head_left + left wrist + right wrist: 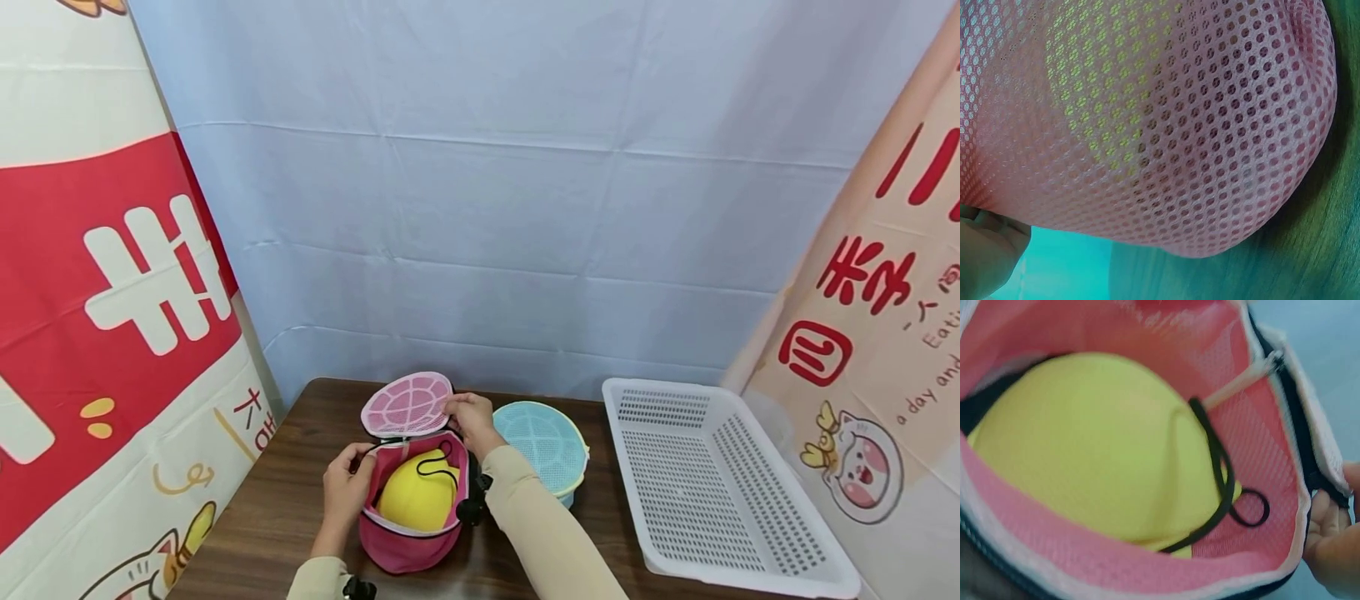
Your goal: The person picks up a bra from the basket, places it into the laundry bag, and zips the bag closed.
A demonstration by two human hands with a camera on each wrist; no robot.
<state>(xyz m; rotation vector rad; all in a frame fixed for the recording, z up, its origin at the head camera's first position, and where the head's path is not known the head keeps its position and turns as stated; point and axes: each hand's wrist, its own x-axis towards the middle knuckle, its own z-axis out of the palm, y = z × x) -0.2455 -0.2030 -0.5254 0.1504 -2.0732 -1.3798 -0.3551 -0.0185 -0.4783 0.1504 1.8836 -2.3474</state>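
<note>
A pink mesh zip bag (405, 557) stands on the table with its round lid (408, 404) tipped back. Inside sits a yellow domed cup (1097, 444) with a thin black strap looped over it, like a folded bra. My left hand (347, 492) pinches the bag's rim on the left, near the lid's hinge. With my right hand (474, 421) I pinch the lid's zipped edge at the right. In the left wrist view, the mesh wall (1229, 125) fills most of the picture, yellow showing through, and part of my left hand (991, 256) appears lower left.
Right of the bag stands a similar blue mesh bag (540, 446) with a yellow rim, lid closed. A white slotted plastic basket (705, 562) takes up the table's right side. The dark wood table (258, 533) backs onto a pale blue cloth (487, 208).
</note>
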